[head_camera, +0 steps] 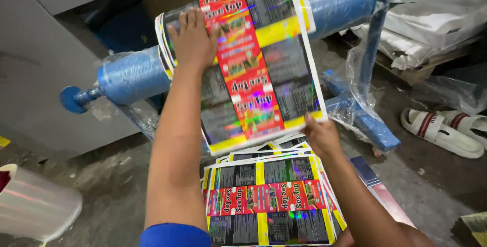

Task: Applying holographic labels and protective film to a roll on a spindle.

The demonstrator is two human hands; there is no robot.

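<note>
Sheet, glossy printed label film with red, yellow and grey panels (253, 74), draped over the blue plastic-wrapped horizontal roller (132, 77). My left hand (193, 39) lies flat, fingers spread, pressing the sheet onto the roller's top. My right hand (320, 136), below the roller, pinches the sheet's lower corner, fingers closed on it. Stack of matching printed sheets (269, 201) sits beneath the roller. Handling note, my judgement: keep the palm flat and pull the corner evenly, so the film neither creases nor skews.

Printed sheet (258, 69) draped over the roller (137, 74) — sheet stack (269, 196) below, sandals (446, 128) to the right.
</note>
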